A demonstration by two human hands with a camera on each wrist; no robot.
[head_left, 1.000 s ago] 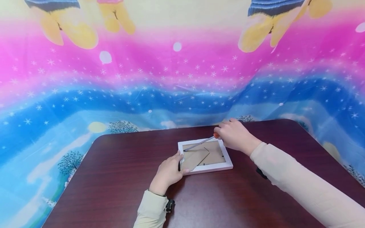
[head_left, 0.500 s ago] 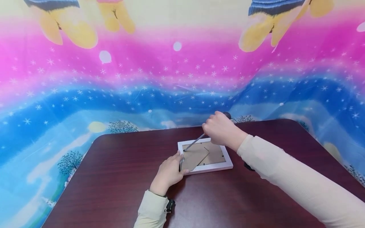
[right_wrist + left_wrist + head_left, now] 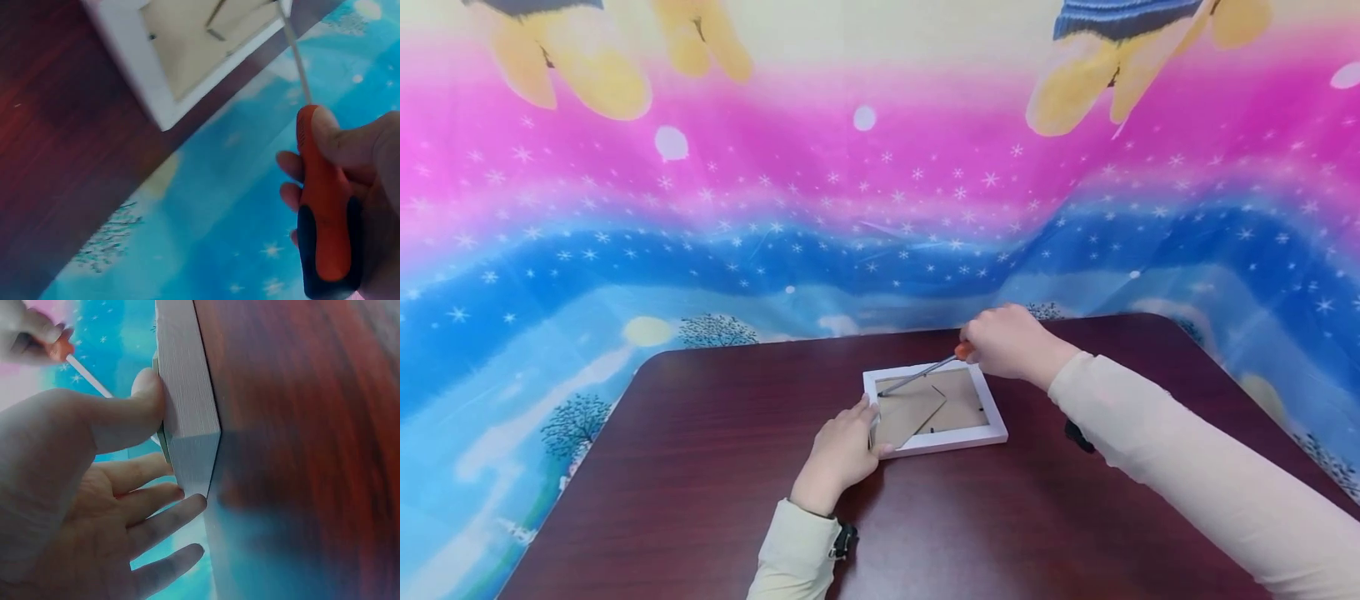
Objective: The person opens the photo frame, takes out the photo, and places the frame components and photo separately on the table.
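Note:
A white picture frame [image 3: 996,414] lies back side up on the table, showing its brown backing board [image 3: 967,398] and an angled stand leg [image 3: 904,423]. My left hand [image 3: 842,454] rests at its near left corner. In the left wrist view the thumb [image 3: 147,400] presses at the frame's edge, and the fairly straight fingers [image 3: 153,512] spread beside the corner. My right hand [image 3: 1011,340] grips the orange and black handle of a screwdriver [image 3: 328,206]. Its shaft slants low over the backing, with the tip at a small dark tab by the frame's far left inner edge.
The dark reddish wooden table [image 3: 722,467] has rounded far corners. Right behind it hangs a colourful printed cloth [image 3: 820,192] with snowflakes. Several small black tabs [image 3: 981,409] stand along the frame's inner edges.
My right hand first moved left with the handle raised steeper, then came back right and the screwdriver lies flatter again. Its tip stays at the same spot. My left hand keeps its place.

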